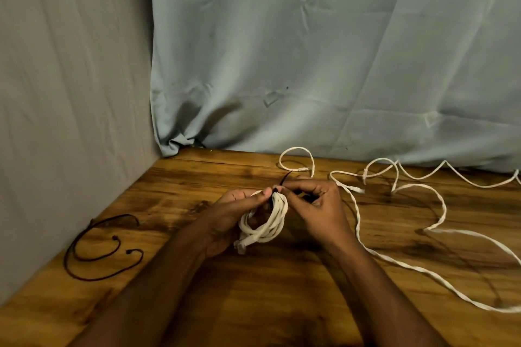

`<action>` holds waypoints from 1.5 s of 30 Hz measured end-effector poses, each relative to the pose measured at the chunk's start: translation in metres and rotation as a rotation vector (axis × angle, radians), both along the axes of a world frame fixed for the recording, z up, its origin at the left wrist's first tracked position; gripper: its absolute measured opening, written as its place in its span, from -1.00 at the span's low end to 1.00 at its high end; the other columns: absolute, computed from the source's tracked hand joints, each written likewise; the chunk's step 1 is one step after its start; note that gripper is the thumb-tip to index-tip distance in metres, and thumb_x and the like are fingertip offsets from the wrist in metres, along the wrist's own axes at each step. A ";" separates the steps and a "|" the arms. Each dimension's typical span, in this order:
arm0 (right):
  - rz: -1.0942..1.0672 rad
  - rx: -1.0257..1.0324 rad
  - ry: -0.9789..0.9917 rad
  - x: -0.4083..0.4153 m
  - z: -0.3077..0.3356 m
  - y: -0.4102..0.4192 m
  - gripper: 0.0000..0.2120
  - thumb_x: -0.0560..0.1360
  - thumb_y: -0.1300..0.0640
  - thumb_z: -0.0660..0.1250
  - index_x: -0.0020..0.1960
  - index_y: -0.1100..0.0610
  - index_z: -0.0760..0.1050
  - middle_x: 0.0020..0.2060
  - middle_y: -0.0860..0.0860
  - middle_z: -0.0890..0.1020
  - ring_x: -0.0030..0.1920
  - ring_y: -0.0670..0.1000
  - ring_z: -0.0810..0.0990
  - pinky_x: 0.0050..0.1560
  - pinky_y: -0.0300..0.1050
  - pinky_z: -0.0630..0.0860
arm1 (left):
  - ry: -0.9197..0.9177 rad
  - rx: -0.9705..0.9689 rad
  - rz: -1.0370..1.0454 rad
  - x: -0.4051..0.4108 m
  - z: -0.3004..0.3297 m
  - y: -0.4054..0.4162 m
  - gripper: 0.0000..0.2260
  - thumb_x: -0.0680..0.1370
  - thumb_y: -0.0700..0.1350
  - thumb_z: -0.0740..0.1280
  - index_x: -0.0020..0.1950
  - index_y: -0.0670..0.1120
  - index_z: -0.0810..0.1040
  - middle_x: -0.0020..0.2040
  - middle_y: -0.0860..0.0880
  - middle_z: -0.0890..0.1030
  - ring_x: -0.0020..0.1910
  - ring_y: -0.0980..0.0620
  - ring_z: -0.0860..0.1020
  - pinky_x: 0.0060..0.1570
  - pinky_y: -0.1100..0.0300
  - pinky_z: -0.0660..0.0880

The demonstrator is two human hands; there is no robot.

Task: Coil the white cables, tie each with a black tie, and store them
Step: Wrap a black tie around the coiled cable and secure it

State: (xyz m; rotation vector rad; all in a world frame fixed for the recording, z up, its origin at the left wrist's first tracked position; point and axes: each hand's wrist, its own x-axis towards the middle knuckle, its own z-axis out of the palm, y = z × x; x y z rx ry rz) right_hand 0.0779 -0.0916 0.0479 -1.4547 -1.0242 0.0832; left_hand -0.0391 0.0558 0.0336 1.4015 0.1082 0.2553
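Observation:
A coiled white cable (pixel 272 224) hangs between my hands just above the wooden table (pixel 253 304). My left hand (pixel 239 205) grips the coil, thumb pressed at its top. A black tie (pixel 282 180) wraps the top of the coil, its free end sticking up and back. My right hand (pixel 315 200) pinches the tie at the coil's top. The cable's plug end (pixel 241 246) dangles below the coil.
Loose white cables (pixel 439 205) sprawl over the right half of the table, one small loop (pixel 296 159) at the back centre. Several spare black ties (pixel 104 248) lie at the left by the grey cloth wall (pixel 70 93). A pale blue curtain (pixel 324 51) hangs behind.

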 end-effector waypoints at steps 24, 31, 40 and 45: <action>0.246 0.015 0.619 0.006 0.005 -0.008 -0.82 0.38 0.21 0.52 -0.02 0.15 0.76 -0.19 0.16 0.74 -0.19 0.01 0.67 -0.25 -0.18 0.45 | -0.404 0.981 0.449 0.007 -0.007 -0.005 -0.95 0.58 -0.09 0.42 0.03 -0.03 0.63 -0.07 0.15 0.66 -0.06 0.15 0.63 -0.08 0.23 0.52; 0.190 0.013 0.602 0.005 0.009 -0.008 -0.72 0.46 0.39 0.47 0.15 0.23 0.67 -0.19 0.13 0.75 -0.30 -0.07 0.67 -0.40 -0.30 0.48 | -0.349 0.932 0.603 0.006 -0.012 -0.003 -0.85 0.57 0.00 0.40 0.09 -0.01 0.63 -0.05 0.13 0.69 -0.06 0.19 0.65 -0.08 0.04 0.60; -0.105 0.010 0.530 -0.009 -0.001 0.001 -0.64 0.52 -0.03 0.48 -0.08 0.31 0.67 -0.38 0.03 0.66 -0.44 -0.16 0.53 -0.44 -0.34 0.45 | -0.417 1.149 0.905 0.003 -0.007 -0.008 -0.89 0.50 -0.11 0.48 -0.13 -0.08 0.58 -0.22 0.05 0.59 -0.28 0.07 0.55 -0.30 0.03 0.49; -0.031 -0.013 0.565 -0.030 -0.002 0.013 -0.57 0.44 -0.18 0.47 -0.13 0.22 0.73 -0.30 0.16 0.71 -0.33 0.05 0.60 -0.32 -0.14 0.45 | -0.364 1.276 0.998 0.004 -0.009 -0.012 -0.90 0.52 -0.07 0.42 -0.10 -0.08 0.60 -0.20 0.00 0.60 -0.30 -0.02 0.56 -0.33 -0.01 0.51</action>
